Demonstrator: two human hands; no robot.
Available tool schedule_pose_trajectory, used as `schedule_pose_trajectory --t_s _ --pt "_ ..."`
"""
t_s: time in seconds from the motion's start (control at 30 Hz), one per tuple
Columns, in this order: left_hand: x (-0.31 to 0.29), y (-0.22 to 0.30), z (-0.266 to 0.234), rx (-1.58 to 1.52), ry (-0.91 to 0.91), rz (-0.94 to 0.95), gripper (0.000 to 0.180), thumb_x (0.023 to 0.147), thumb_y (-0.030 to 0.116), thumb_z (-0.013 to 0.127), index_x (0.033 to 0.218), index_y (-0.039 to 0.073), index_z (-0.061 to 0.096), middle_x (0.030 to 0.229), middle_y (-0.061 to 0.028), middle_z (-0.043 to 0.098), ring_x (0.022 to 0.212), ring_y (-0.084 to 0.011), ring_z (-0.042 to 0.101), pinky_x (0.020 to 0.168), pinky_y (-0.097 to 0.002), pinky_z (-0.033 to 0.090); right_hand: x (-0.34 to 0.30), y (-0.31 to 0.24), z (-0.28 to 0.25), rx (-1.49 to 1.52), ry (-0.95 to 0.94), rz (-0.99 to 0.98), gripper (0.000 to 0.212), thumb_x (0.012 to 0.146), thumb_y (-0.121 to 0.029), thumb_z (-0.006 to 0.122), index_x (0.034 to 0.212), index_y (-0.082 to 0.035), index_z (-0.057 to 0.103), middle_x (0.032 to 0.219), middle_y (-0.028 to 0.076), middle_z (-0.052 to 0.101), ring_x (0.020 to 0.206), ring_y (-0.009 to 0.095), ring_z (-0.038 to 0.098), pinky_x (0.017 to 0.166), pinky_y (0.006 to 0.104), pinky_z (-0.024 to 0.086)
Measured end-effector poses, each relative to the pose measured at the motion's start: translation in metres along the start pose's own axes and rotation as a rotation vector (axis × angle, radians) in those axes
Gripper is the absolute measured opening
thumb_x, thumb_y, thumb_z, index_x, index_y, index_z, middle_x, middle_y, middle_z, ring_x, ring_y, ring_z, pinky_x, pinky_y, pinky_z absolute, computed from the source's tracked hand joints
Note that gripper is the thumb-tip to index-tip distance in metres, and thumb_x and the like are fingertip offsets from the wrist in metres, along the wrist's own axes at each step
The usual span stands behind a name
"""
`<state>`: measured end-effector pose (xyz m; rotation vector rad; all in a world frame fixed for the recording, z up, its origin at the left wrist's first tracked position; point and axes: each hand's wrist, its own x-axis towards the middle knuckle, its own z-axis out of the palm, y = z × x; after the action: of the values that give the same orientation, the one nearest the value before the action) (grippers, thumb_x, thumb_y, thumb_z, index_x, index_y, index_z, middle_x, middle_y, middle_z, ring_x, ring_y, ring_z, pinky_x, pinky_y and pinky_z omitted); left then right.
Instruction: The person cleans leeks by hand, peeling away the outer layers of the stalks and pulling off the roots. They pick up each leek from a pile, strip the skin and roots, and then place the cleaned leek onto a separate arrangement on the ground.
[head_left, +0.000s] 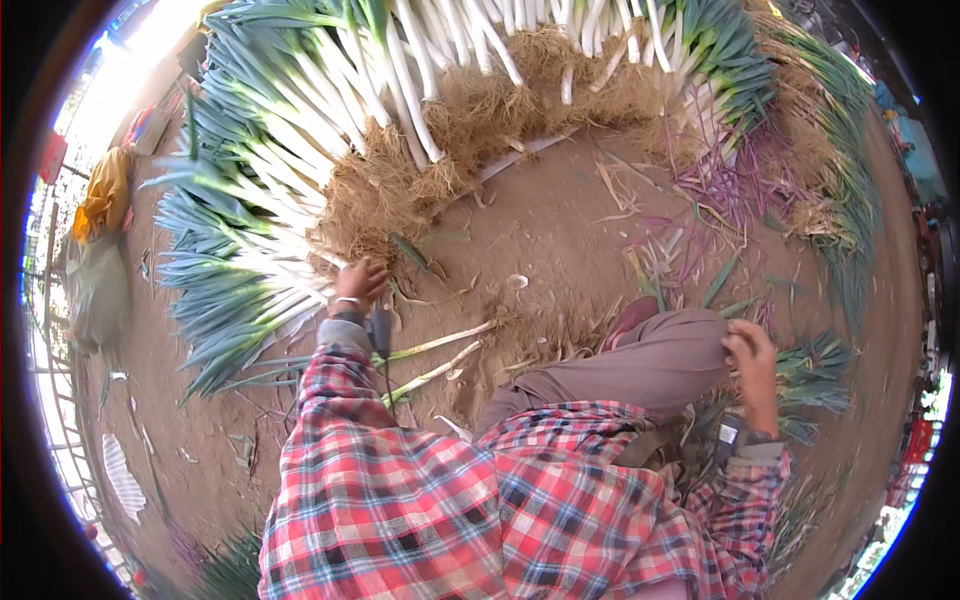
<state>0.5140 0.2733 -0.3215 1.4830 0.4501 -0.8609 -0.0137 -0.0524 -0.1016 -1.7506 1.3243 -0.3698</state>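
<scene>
My left hand [364, 281] is at the root end of the lowest leeks [290, 290] in a curved pile, its fingers bent around a root end partly hidden beneath them. Blue-green leaves point outward from the pile, with white shanks and brown roots [380, 195] toward the middle. Beside my left wrist hangs a small dark device on a cord [380, 332]. Two loose leeks [440, 365] lie on the soil just below that hand. My right hand [750, 358] rests by my bent knee [690, 340], fingers loosely curled and apart, with nothing visible in them.
At the right are purple-stemmed plants [735, 180] and a long row of green stalks [850, 190]. More leafy greens [815, 380] lie beyond my right hand. Yellow and pale sacks [100, 210] stand at the left. Leaf scraps are scattered over the brown soil [540, 240].
</scene>
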Motion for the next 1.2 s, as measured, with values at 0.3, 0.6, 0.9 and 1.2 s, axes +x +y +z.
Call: schedule_pose_trajectory --t_s 0.3,0.6,0.9,1.2 --pt "-0.151 -0.060 0.235 0.437 -0.790 0.393 0.013 0.088 0.007 0.058 0.099 0.000 0.060 0.084 -0.0073 0.064 0.073 -0.0145 0.063 0.063 -0.0281 0.052 -0.067 0.128 -0.077 0.436 0.386 0.345 0.031 0.096 -0.026 0.061 0.118 -0.006 0.057 0.099 0.003 0.062 0.083 0.013 0.061 0.065 0.0297 0.050" --pt "-0.221 -0.102 0.196 0.439 -0.893 0.145 0.018 0.090 0.010 0.057 0.103 -0.003 0.060 0.086 -0.0052 0.064 0.075 -0.0114 0.060 0.066 -0.0265 0.050 -0.127 0.211 -0.108 0.540 0.559 0.593 0.034 0.092 -0.026 0.066 0.117 -0.005 0.056 0.096 0.003 0.062 0.082 0.016 0.062 0.065 0.0319 0.049" --pt "-0.269 -0.063 0.247 0.456 -1.220 0.253 0.022 0.091 0.016 0.063 0.103 -0.002 0.059 0.086 -0.0048 0.062 0.074 -0.0114 0.059 0.067 -0.0255 0.049 -0.123 0.220 -0.085 0.635 0.599 0.542 0.034 0.090 -0.028 0.066 0.117 -0.008 0.059 0.100 0.001 0.061 0.087 0.017 0.060 0.074 0.0318 0.048" --pt "-0.351 -0.074 0.395 0.523 -1.509 0.873 0.008 0.094 0.014 0.057 0.092 0.006 0.058 0.078 -0.0017 0.057 0.068 -0.0108 0.054 0.061 -0.0237 0.043 -0.094 0.227 -0.055 0.709 0.561 0.338 0.033 0.095 -0.026 0.055 0.118 -0.002 0.057 0.102 0.008 0.063 0.092 0.021 0.066 0.076 0.0354 0.054"
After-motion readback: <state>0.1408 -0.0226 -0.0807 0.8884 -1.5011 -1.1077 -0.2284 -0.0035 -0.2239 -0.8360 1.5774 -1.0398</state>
